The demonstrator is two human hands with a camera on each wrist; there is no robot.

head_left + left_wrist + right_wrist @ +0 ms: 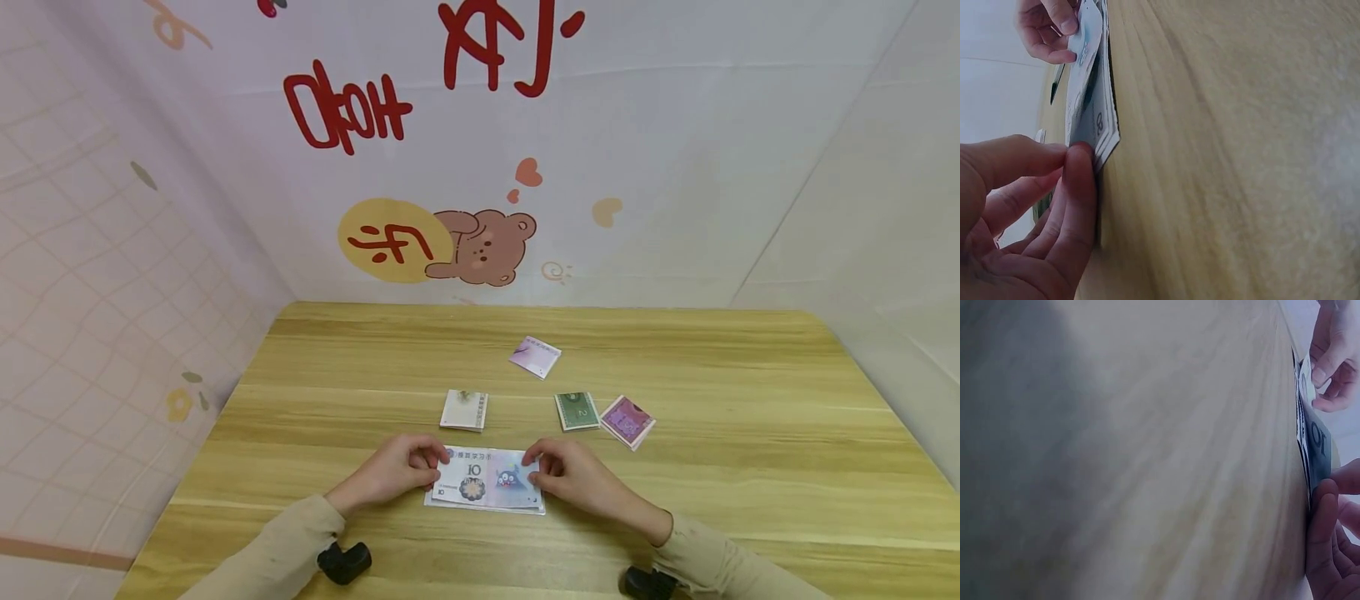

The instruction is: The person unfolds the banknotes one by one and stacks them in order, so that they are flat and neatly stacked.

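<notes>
A pale play banknote (pixel 487 479) marked 10, with a blue cartoon monster, is held by its two ends near the table's front. My left hand (pixel 401 468) pinches the left end between thumb and fingertips. At the right end, the thumb and fingers of my right hand (pixel 573 477) pinch it too. Under it lies a small stack of similar notes (pixel 1107 128), its edges showing in the left wrist view. There the held note stands slightly raised off the stack at the near end. The right wrist view shows the note's dark 10 (pixel 1319 439) side-on.
Behind the hands lie several folded notes: a whitish one (pixel 464 411), a green one (pixel 577 412), a magenta one (pixel 628 422) and a light purple one (pixel 536 357) farther back. The wooden table (pixel 360 350) meets a printed white cloth (pixel 645 233).
</notes>
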